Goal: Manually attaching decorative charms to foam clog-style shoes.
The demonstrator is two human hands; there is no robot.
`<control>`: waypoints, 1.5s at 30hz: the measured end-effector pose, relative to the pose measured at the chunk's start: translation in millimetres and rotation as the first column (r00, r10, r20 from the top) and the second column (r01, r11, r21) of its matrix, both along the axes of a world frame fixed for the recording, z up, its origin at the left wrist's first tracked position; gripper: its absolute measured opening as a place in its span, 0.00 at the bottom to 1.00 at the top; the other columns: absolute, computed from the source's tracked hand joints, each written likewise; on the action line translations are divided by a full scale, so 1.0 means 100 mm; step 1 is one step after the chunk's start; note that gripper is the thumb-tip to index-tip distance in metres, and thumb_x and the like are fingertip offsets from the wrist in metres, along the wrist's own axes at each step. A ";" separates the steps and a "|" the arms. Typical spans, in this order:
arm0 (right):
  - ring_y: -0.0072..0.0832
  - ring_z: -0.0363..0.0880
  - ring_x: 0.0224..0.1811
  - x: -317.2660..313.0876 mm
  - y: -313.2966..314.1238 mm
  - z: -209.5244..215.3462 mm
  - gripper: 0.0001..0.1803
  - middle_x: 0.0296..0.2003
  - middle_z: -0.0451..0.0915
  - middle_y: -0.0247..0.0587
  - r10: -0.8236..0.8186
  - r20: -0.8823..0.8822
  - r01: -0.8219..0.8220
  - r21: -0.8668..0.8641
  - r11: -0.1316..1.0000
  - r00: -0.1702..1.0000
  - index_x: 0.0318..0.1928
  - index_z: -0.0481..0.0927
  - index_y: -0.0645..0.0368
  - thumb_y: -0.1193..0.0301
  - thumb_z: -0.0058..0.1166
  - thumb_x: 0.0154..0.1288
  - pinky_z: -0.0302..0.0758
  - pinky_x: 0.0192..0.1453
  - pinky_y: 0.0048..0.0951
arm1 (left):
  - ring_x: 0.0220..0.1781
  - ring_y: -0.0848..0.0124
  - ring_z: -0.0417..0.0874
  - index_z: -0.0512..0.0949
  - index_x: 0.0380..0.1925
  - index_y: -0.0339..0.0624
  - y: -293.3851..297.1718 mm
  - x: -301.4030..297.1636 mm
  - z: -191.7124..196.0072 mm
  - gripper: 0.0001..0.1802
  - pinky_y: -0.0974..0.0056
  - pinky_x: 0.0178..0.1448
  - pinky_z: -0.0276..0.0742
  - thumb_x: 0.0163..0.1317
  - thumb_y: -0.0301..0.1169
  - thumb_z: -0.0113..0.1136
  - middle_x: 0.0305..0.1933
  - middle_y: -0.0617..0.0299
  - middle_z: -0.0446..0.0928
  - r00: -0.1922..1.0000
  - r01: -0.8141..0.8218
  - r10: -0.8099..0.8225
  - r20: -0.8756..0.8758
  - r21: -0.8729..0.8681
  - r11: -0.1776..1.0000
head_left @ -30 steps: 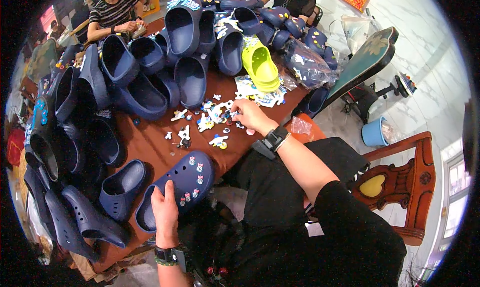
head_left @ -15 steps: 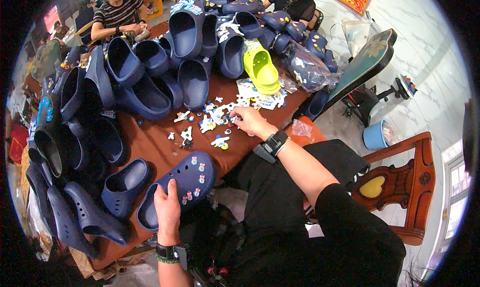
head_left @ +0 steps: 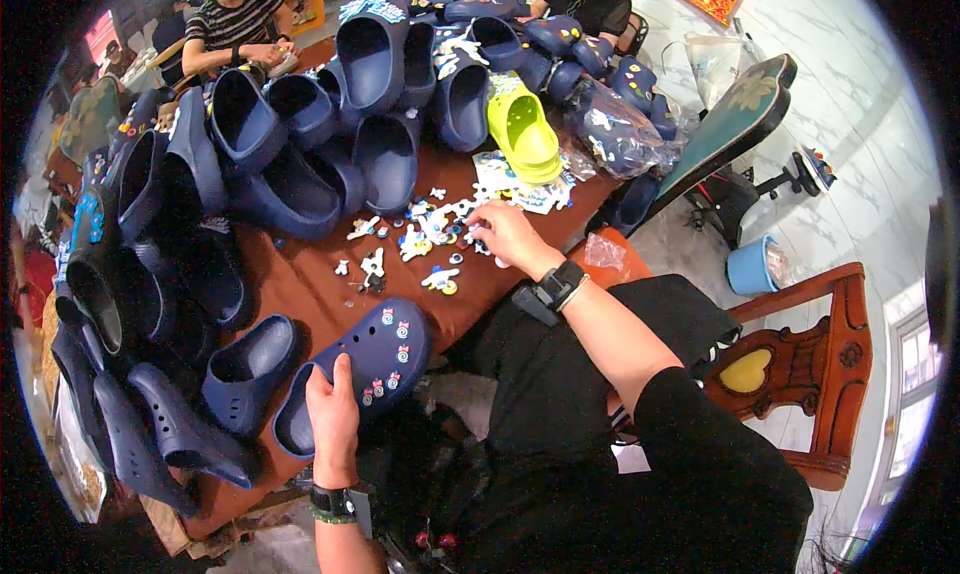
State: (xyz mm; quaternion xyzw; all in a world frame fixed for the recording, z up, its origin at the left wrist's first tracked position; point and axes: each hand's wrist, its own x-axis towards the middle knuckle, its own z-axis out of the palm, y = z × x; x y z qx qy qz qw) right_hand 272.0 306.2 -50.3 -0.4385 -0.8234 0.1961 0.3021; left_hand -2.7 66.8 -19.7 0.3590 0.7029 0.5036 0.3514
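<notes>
My left hand point(head_left: 334, 410) is closed round the side of a navy clog point(head_left: 382, 346), thumb on top. Small candy-like charms sit along one edge of the clog's upper, and several of its other holes are bare. Over the brown-covered table point(head_left: 310, 284), my right hand point(head_left: 512, 238) has its fingers bent together at a pile of loose shoe charms point(head_left: 425, 236). Whatever lies between those fingertips is too small to make out. Beside the pile, printed sheets point(head_left: 550, 196) lie under a lime-green clog point(head_left: 522, 134).
Stacked navy clogs point(head_left: 290, 189) crowd the left and far sides of the table; one single clog point(head_left: 250, 369) lies close to my left hand. Bagged clogs point(head_left: 615, 134) are at far right. A wooden chair point(head_left: 835, 374) and blue bucket point(head_left: 752, 267) stand rightward. Two people sit across.
My right hand has shifted only slightly at the charm pile, its fingers still bent. My left hand keeps the clog in nearly the same place.
</notes>
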 end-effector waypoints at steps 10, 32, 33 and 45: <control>0.22 0.82 0.35 -0.50 -0.52 0.33 0.08 0.32 0.82 0.34 0.042 -0.596 -0.403 -0.488 0.774 0.802 0.38 0.78 0.62 0.78 0.62 0.58 0.79 0.40 0.25 | 0.35 0.67 0.79 0.75 0.35 0.27 0.01 0.04 0.03 0.18 0.61 0.43 0.73 0.68 0.37 0.55 0.33 0.50 0.80 0.998 0.047 -0.047 -0.041 0.015 0.999; 0.42 0.73 0.54 -1.32 -0.88 0.66 0.12 0.38 0.83 0.37 0.419 0.272 -0.355 -0.257 0.899 0.866 0.27 0.84 0.52 0.64 0.72 0.41 0.67 0.50 0.47 | 0.37 0.57 0.82 0.77 0.37 0.29 -0.13 0.10 -0.10 0.16 0.57 0.43 0.74 0.69 0.35 0.54 0.35 0.45 0.81 0.974 0.100 -0.076 -0.213 0.103 0.990; 0.42 0.74 0.52 -1.37 -0.85 0.74 0.13 0.38 0.82 0.39 0.476 0.315 -0.354 -0.373 0.858 0.821 0.28 0.81 0.55 0.66 0.71 0.43 0.68 0.49 0.45 | 0.36 0.52 0.82 0.77 0.36 0.30 -0.12 0.11 -0.09 0.14 0.54 0.42 0.74 0.68 0.34 0.54 0.34 0.43 0.80 0.975 0.099 -0.068 -0.212 0.141 0.985; 0.51 0.81 0.46 -1.49 -0.93 0.68 0.22 0.39 0.82 0.55 0.459 0.414 -0.351 -0.312 0.883 0.786 0.43 0.71 0.65 0.72 0.67 0.49 0.77 0.45 0.48 | 0.36 0.56 0.82 0.76 0.37 0.28 -0.10 0.12 -0.09 0.15 0.56 0.43 0.74 0.68 0.34 0.54 0.34 0.45 0.81 0.961 0.104 -0.070 -0.268 0.115 0.988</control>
